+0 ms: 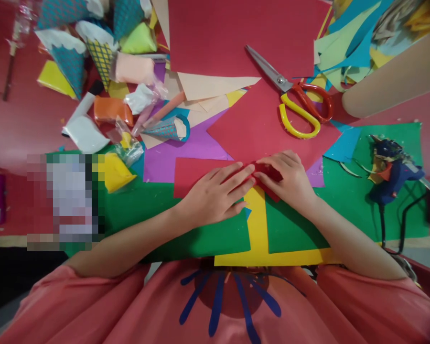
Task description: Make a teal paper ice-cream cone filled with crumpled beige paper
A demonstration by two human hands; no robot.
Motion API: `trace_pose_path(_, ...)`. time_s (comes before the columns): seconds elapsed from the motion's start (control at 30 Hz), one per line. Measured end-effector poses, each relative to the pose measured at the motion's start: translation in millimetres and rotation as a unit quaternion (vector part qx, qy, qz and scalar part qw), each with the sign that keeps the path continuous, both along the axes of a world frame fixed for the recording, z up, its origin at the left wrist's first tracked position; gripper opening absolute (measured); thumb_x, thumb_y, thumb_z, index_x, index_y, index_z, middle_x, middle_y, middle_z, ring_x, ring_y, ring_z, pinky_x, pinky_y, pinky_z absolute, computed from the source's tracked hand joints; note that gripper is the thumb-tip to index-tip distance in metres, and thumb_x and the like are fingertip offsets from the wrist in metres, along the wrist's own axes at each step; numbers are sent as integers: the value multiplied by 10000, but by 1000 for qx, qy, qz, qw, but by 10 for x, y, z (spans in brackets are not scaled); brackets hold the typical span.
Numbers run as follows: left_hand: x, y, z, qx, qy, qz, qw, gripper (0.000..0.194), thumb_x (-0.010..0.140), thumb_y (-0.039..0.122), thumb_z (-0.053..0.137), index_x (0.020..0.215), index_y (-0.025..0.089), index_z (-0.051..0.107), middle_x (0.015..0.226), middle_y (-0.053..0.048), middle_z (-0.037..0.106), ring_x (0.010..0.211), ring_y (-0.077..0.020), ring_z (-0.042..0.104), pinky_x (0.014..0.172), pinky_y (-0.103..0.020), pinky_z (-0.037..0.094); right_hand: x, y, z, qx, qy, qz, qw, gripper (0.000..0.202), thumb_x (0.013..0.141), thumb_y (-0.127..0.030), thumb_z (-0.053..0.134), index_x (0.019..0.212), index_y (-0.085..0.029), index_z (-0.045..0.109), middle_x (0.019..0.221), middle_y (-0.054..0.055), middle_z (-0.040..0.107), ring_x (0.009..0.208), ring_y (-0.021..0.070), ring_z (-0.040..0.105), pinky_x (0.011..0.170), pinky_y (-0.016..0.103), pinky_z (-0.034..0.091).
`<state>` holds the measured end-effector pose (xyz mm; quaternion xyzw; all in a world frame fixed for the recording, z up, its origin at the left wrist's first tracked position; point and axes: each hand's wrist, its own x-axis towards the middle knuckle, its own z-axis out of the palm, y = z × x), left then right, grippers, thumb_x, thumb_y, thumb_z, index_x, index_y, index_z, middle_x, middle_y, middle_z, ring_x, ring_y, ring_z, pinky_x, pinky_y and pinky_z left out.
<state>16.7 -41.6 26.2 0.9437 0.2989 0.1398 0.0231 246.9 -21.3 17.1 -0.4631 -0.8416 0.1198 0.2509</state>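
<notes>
A red foam or paper strip (189,173) lies in front of me across green and purple sheets. My left hand (218,193) rests flat on it, fingers stretched out toward the right. At the strip's right end my right hand (288,179) pinches the red material between thumb and fingers, where it curls or folds up. The exact shape of that end is partly hidden by the fingers. Just beyond the hands is a larger red sheet (251,124), with scissors (281,81) with red and yellow handles lying on it, blades apart.
A blue glue gun (392,177) stands at the right on a green sheet (372,229). Paper cones (66,59), clay packets (112,111) and a small cone (166,129) crowd the left. A beige cylinder (394,76) and paper scraps (354,38) lie at the upper right.
</notes>
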Motion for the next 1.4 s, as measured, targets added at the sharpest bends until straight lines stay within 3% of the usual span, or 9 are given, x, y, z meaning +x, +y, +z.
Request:
trace_pose_path(0.1,3,-38,-45,-37,25,-14,999,461,1020,378,411,1405,156,533,1391,-118,629,1276,-270,586,1020,-430,511,17,-41,15,31,-17,-3,999,239,952,-325,595,1080,-134,662,969,112,741,907,246,659,803,392,508)
trace_pose_path(0.3,-3,-29,-72,-16,25,-6,1000,454,1042,376,381,1400,143,534,1394,-96,634,1276,-222,591,1042,-376,476,142,-223,135,111,-73,101,986,196,911,-138,629,1102,-134,672,1032,82,764,1004,217,667,857,341,512)
trace_pose_path(0.8,-13,-3,-40,-42,17,21,999,500,1036,401,392,1391,80,537,1378,-129,638,1279,-255,585,1031,-385,518,160,-312,156,43,-102,119,987,314,929,-150,589,1229,-79,647,1243,137,717,1168,277,665,962,404,570)
trace_pose_path(1.1,-21,-3,-47,-64,-4,34,997,493,1020,402,438,1363,68,554,1346,-149,650,1279,-254,582,1060,-374,529,117,-343,144,32,-127,116,985,355,963,-243,571,1276,-82,616,1316,149,680,1237,301,641,999,439,569)
trace_pose_path(1.4,5,9,-30,-23,-19,37,999,442,1003,363,497,1285,38,600,1269,-142,693,1210,-255,617,1002,-361,561,106,-356,143,16,-129,116,985,406,975,-302,556,1304,-70,612,1342,176,658,1290,292,603,1034,444,539)
